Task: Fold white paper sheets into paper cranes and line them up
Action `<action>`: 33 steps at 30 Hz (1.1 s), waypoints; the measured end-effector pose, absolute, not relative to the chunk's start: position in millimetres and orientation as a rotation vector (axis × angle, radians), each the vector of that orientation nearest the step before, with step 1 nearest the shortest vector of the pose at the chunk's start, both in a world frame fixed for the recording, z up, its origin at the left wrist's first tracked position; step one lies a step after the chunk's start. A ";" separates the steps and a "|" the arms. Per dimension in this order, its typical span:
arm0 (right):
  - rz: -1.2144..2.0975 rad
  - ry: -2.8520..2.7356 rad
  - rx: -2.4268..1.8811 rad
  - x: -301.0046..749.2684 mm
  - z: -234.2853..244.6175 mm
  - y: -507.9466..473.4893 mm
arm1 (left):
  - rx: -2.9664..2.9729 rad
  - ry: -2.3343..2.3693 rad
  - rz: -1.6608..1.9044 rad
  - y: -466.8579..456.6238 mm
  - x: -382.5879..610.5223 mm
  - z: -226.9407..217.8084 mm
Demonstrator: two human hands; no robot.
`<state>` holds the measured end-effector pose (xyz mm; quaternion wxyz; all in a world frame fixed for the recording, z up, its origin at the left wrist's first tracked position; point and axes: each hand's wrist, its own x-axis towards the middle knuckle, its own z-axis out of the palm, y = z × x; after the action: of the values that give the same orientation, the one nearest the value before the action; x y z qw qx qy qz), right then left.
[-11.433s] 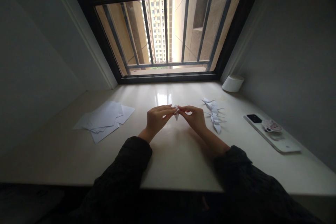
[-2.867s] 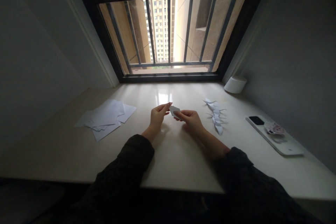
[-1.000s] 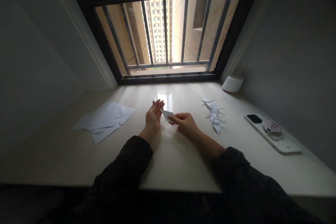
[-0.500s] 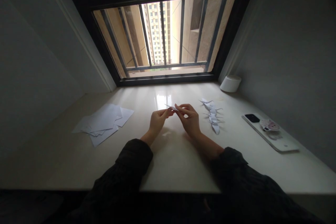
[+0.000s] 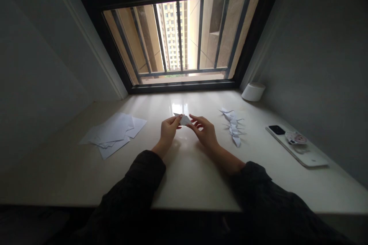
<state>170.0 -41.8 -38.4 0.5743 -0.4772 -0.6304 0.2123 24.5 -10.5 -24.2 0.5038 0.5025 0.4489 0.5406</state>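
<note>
A small folded piece of white paper [image 5: 183, 120] is held just above the pale table [image 5: 186, 176], between both hands. My left hand [image 5: 167, 130] pinches its left end with fingers closed. My right hand [image 5: 204, 132] grips its right end with thumb and fingertips. Both arms wear dark sleeves.
A loose stack of white paper sheets [image 5: 113, 132] lies to the left. Several folded white paper figures [image 5: 234, 126] lie in a row to the right. Further right rests a white phone [image 5: 296, 146] with a sticker. A white round container [image 5: 253, 92] stands by the barred window [image 5: 181, 38].
The folded paper has turned in my hands: earlier my right hand alone held it flat beside my open left hand, then both hands pinched it edge-on; now its flat face shows between both.
</note>
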 end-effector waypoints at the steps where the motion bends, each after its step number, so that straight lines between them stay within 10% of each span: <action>1: 0.537 -1.448 -1.140 170.7 -38.6 -41.6 | 1.215 1.087 1.307 -10.5 24.3 -24.1; 33: 1.165 -1.081 -1.039 175.5 -45.5 -32.0 | 1.229 1.083 1.259 -12.0 24.1 -26.5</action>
<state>175.5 -32.0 -45.5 0.5822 -0.4448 -0.4629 0.4989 24.1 -12.0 -26.5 0.5124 0.5107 0.4501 0.5235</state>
